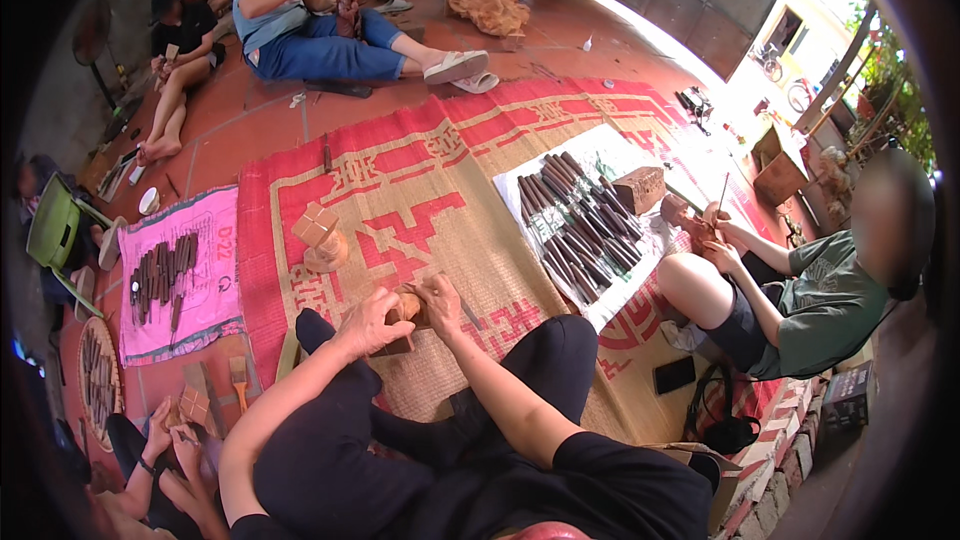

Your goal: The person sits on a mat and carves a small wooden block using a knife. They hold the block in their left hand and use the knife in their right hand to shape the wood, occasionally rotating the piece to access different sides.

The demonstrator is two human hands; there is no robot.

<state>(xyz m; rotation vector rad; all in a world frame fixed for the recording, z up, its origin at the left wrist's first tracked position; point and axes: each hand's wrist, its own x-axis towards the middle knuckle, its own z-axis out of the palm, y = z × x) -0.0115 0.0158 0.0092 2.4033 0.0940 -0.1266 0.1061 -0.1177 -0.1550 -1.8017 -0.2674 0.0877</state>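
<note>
Black-trousered knees [400,440] rest on red woven mat [420,180], tiled floor [250,110].

The wood block [405,312] sits on the woven mat [420,190] just before the person's knees. Left of it and farther off stands a carved piece [320,237]. To the right, a row of chisels [580,225] lies on a cloth [600,155], another block [638,188] at its far end.
</note>
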